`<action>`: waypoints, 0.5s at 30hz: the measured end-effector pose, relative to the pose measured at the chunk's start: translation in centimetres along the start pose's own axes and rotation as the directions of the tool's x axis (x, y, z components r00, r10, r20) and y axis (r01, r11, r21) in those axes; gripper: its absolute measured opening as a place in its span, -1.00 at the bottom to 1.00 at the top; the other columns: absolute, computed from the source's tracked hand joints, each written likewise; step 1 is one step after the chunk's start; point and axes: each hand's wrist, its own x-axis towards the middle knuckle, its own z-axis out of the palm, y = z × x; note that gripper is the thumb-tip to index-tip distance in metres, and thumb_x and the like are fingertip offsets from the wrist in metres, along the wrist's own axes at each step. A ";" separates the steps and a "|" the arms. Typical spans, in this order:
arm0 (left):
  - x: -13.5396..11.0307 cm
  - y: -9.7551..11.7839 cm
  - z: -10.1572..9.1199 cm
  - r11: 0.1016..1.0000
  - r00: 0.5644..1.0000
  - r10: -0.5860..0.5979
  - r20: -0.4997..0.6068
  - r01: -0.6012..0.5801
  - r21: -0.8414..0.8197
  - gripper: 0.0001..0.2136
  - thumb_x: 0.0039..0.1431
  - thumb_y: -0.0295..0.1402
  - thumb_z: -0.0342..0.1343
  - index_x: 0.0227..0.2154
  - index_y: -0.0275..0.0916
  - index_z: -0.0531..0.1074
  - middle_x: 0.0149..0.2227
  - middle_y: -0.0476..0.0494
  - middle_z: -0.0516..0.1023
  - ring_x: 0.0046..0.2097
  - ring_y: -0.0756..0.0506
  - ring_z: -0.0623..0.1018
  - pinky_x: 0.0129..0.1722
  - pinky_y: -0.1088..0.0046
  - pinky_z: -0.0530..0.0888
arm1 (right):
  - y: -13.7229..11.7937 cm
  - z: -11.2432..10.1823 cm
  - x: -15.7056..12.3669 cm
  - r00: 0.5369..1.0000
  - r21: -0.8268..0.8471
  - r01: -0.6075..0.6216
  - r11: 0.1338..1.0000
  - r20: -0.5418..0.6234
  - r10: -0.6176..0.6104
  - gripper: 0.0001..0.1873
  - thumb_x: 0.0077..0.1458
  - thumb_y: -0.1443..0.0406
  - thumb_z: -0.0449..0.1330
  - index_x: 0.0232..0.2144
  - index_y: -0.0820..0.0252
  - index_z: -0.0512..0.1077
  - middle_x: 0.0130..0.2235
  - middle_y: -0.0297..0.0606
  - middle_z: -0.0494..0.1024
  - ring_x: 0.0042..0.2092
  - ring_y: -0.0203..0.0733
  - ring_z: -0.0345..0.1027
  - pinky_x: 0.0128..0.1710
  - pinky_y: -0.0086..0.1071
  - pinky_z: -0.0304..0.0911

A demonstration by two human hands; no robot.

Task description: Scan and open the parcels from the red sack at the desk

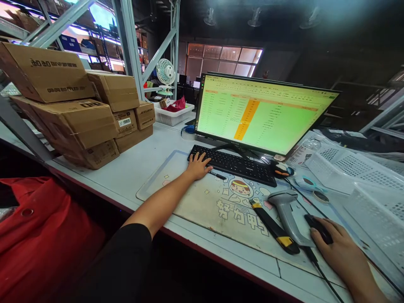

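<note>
My left hand (198,166) rests with spread fingers on the left end of a black keyboard (240,165). A black pen (217,174) lies just right of its thumb. At the lower right, my right hand (339,246) is wrapped over a black computer mouse (319,229). Left of the mouse lies a grey barcode scanner (288,216), its cable running to the front edge. Beside the scanner is a black and yellow utility knife (274,229). A printed desk mat (189,206) lies under these things. Behind the keyboard, a monitor (252,115) shows a spreadsheet with an orange column.
Cardboard boxes (66,126) are stacked at the left. A white basket (173,115) with red material stands behind them. White perforated baskets (372,198) and tape rolls (306,183) are at the right. Red cloth (47,240) hangs at the lower left. A metal frame post (128,50) rises behind the boxes.
</note>
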 end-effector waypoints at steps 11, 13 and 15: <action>-0.1 0.0 0.0 1.000 1.000 -0.001 -0.014 0.001 -0.010 -0.43 0.42 0.04 -0.14 0.39 0.00 0.23 0.51 -0.11 0.04 0.51 -0.36 0.01 0.46 -0.12 -0.05 | 0.9 0.5 -0.1 1.000 -0.022 0.018 1.000 0.008 -0.018 -0.40 0.14 -0.14 -0.06 0.06 -0.02 0.40 0.14 -0.04 0.49 0.09 0.28 0.47 0.09 0.13 0.40; -0.2 -0.1 -0.1 1.000 1.000 0.003 -0.008 -0.003 -0.016 -0.43 0.43 0.04 -0.14 0.39 -0.01 0.23 0.51 -0.12 0.05 0.51 -0.35 0.01 0.46 -0.11 -0.05 | 1.1 0.7 -0.1 1.000 -0.029 0.029 0.999 0.005 -0.029 -0.39 0.15 -0.12 -0.05 0.07 0.04 0.41 0.14 -0.02 0.49 0.09 0.26 0.47 0.11 0.11 0.39; -0.2 -0.2 -0.5 0.999 1.000 -0.001 -0.015 0.000 -0.042 -0.45 0.43 0.01 -0.11 0.37 -0.05 0.28 0.50 -0.13 0.09 0.50 -0.34 0.03 0.46 -0.09 -0.03 | 1.0 0.8 -0.1 0.999 -0.035 0.045 0.998 0.000 -0.045 -0.37 0.16 -0.09 -0.05 0.09 0.11 0.42 0.14 0.00 0.49 0.11 0.25 0.45 0.12 0.10 0.38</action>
